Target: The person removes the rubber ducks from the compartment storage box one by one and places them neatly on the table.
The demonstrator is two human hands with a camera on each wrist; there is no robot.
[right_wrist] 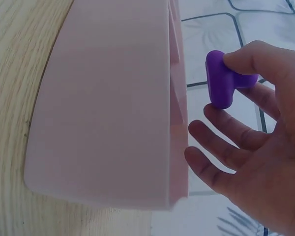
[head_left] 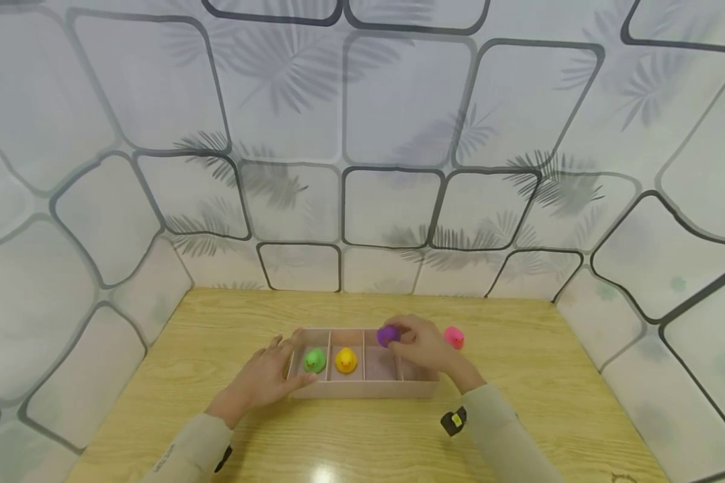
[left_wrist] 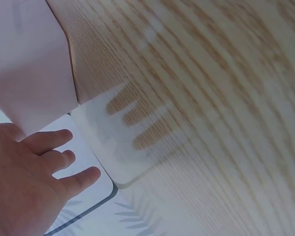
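Note:
A pale pink divided box (head_left: pixel 362 390) lies lengthwise on the table. A green toy duck (head_left: pixel 315 361) sits in its leftmost compartment, and a yellow toy duck (head_left: pixel 346 361) in the one beside it. Between thumb and index finger, my right hand (head_left: pixel 421 343) pinches a purple toy duck (right_wrist: pixel 220 81) over the back of the third compartment from the left. The other fingers of that hand are loosely bent in the right wrist view. My left hand (head_left: pixel 270 372) rests at the box's left end, thumb along the front rim, its fingers spread in the left wrist view.
A pink toy duck (head_left: pixel 454 337) stands on the wooden table (head_left: pixel 217 335), behind and right of the box. Patterned white walls (head_left: pixel 393 208) enclose the table at the back and both sides. A small black device (head_left: pixel 454 421) shows beside the right sleeve.

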